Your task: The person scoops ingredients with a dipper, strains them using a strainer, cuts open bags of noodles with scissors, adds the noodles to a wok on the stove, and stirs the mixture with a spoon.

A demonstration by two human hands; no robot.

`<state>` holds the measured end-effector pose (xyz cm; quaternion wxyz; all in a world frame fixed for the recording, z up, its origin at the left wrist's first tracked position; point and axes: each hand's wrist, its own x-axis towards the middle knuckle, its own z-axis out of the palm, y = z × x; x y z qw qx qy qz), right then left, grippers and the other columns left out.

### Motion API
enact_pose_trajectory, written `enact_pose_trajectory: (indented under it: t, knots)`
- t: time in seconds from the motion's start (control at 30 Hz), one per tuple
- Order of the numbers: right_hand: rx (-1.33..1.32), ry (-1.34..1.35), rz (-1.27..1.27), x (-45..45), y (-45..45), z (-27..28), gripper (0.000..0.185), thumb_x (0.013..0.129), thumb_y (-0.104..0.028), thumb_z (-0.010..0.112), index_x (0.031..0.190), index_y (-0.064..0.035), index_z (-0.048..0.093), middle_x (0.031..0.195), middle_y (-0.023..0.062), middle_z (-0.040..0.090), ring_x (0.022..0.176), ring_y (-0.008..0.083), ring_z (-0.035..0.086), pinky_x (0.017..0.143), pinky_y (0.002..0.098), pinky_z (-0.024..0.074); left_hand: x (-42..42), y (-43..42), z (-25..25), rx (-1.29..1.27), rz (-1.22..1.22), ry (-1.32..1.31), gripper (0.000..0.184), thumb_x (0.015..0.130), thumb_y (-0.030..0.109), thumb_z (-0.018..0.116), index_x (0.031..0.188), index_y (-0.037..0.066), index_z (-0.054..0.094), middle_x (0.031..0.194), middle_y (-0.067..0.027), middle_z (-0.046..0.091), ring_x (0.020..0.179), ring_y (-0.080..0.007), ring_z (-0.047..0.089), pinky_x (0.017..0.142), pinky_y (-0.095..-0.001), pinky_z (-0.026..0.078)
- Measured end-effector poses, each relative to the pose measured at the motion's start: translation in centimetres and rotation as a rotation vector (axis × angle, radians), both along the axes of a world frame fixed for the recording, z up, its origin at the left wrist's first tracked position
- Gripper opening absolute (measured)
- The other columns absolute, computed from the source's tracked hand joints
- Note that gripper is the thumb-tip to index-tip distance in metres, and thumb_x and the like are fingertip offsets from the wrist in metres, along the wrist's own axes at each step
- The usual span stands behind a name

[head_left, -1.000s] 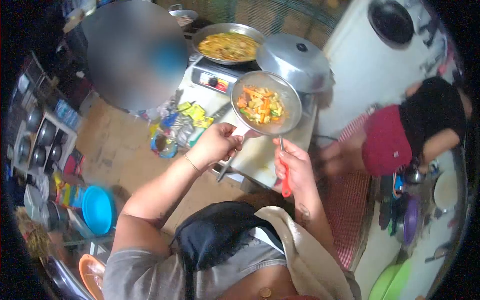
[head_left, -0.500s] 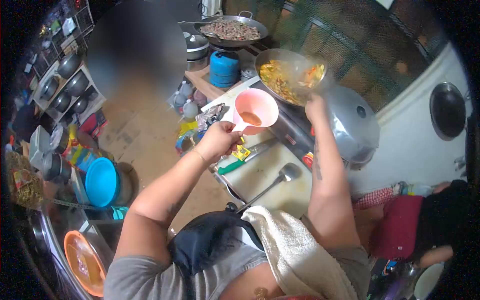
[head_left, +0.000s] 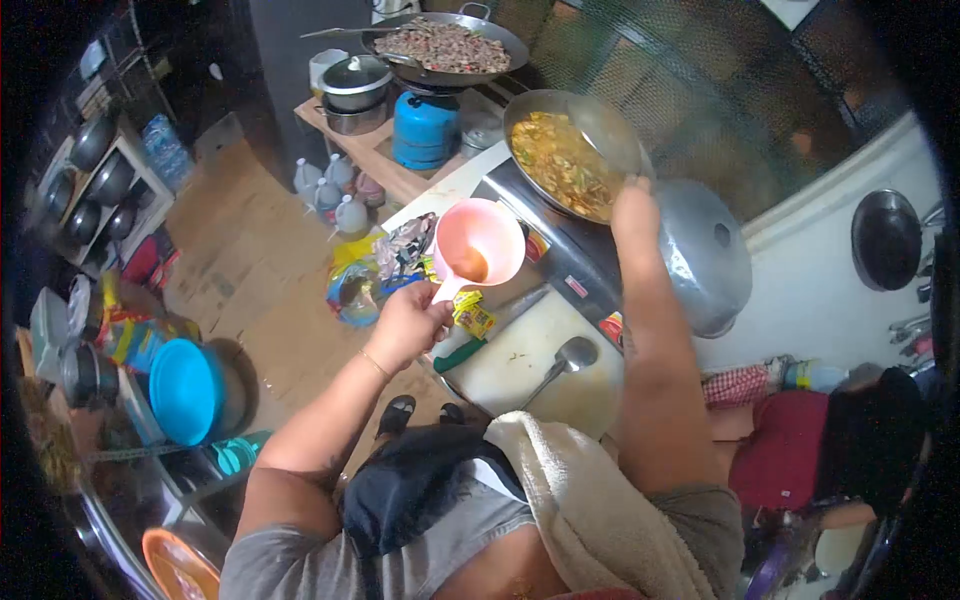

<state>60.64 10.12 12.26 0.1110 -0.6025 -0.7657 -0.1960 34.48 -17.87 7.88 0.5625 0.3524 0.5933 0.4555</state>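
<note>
My left hand [head_left: 405, 325] is closed round the handle of a pink dipper [head_left: 505, 238] with a little brown liquid in it. It is held above the counter, left of a wok [head_left: 630, 140] on the stove. Yellow-orange cooked food with vegetable pieces [head_left: 560, 165] lies in the wok. My right hand [head_left: 635, 205] is closed at the wok's near right rim; what it grips is hidden. A metal turner [head_left: 575, 353] lies on a white cutting board [head_left: 520, 345]. Beside the board are a green-handled knife [head_left: 460, 357] and a yellow packet [head_left: 473, 315].
A second wok of chopped food [head_left: 450, 48] stands above a blue gas cylinder [head_left: 425, 130]. Right of the stove leans a large metal lid [head_left: 705, 255]. Plastic jugs [head_left: 350, 215] and a blue basin [head_left: 187, 390] are on the left. Another person's dark red garment [head_left: 785, 450] shows at right.
The view has shifted. The dipper has moved a little left, away from the wok. The blurred, lifted food on the wok's right side has settled, showing bare metal there.
</note>
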Motion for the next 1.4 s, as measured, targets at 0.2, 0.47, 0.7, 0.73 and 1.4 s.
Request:
enact_pose_trajectory:
  t: [0.2, 0.47, 0.7, 0.73, 1.4]
  knots:
    - [0.006, 0.186, -0.008, -0.3, 1.8, -0.7, 0.025, 0.096, -0.015, 0.042, 0.109, -0.0006, 0.058, 0.1, 0.0266, 0.063, 0.089, 0.0439, 0.064, 0.079, 0.0523, 0.0518, -2.8, 1.4, -1.0, 0.029, -0.102, -0.055, 0.012, 0.093, 0.007, 0.057, 0.101, -0.001, 0.06, 0.072, -0.0009, 0.059, 0.05, -0.0059, 0.05, 0.042, -0.0223, 0.039]
    - [-0.509, 1.236, -0.038, -0.1, 0.6, -1.0, 0.029, 0.089, -0.003, 0.054, 0.117, -0.0002, 0.059, 0.071, 0.0101, 0.059, 0.057, 0.0194, 0.058, 0.05, 0.0345, 0.0475, -4.8, 2.4, -1.0, 0.029, -0.181, -0.084, 0.012, 0.094, 0.009, 0.057, 0.102, 0.001, 0.061, 0.072, 0.0008, 0.06, 0.05, -0.0045, 0.05, 0.042, -0.0198, 0.039]
    - [-0.574, 1.909, 0.268, 0.1, -9.9, 0.7, 0.041, 0.089, -0.006, 0.058, 0.13, -0.0011, 0.054, 0.073, 0.002, 0.054, 0.052, 0.0101, 0.049, 0.043, 0.0243, 0.0394, -4.3, 4.5, 0.6, 0.035, -0.299, -0.008, 0.013, 0.096, 0.014, 0.056, 0.102, 0.003, 0.06, 0.069, 0.0027, 0.059, 0.047, -0.0029, 0.047, 0.039, -0.0185, 0.037]
    - [-0.565, 1.942, 0.291, 0.0, -12.2, 1.4, 0.042, 0.089, -0.006, 0.059, 0.13, -0.0011, 0.054, 0.074, 0.0018, 0.054, 0.052, 0.01, 0.049, 0.044, 0.024, 0.0398, -3.8, 4.5, 0.6, 0.039, -0.319, -0.006, 0.013, 0.096, 0.014, 0.056, 0.102, 0.004, 0.06, 0.069, 0.0031, 0.059, 0.047, -0.0028, 0.047, 0.039, -0.0184, 0.036]
    - [0.65, 1.932, -0.321, 35.6, -68.8, 5.4, 0.039, 0.092, -0.005, 0.055, 0.13, -0.0002, 0.051, 0.078, 0.002, 0.051, 0.055, 0.0089, 0.046, 0.046, 0.0218, 0.0357, 41.8, -15.3, 8.5, -0.058, -1.282, -0.239, 0.019, 0.092, 0.006, 0.057, 0.11, -0.001, 0.058, 0.072, -0.0046, 0.061, 0.046, -0.0051, 0.047, 0.037, -0.0176, 0.033]
